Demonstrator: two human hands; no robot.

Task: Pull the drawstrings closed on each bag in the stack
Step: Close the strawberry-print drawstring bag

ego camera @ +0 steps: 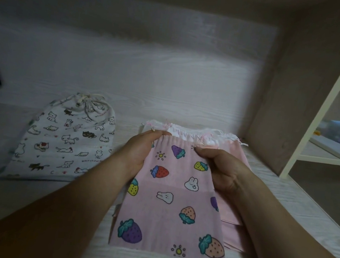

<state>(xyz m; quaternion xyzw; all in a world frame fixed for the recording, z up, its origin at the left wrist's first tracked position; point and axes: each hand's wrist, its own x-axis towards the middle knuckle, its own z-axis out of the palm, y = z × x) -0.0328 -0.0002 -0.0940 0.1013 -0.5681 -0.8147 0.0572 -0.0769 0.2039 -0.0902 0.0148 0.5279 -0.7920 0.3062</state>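
left hand (141, 149) and right hand (221, 169) fingers pinching top hem of pink strawberry-print cloth drawstring bag (171, 200), white cat-print cloth bag (62, 140) cinched beside it

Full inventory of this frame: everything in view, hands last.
cat-print bag: one, white, left on the table, cinched.
strawberry bag: one, pink, top of the stack.
stack: count unclear, pink, under the strawberry bag.
drawstrings: count unclear, white and pink, stack's far end.
table: one, pale wood grain, under everything.
shelf frame: one, white, right.
left hand: grips strawberry bag's top left.
right hand: pinches its top right.
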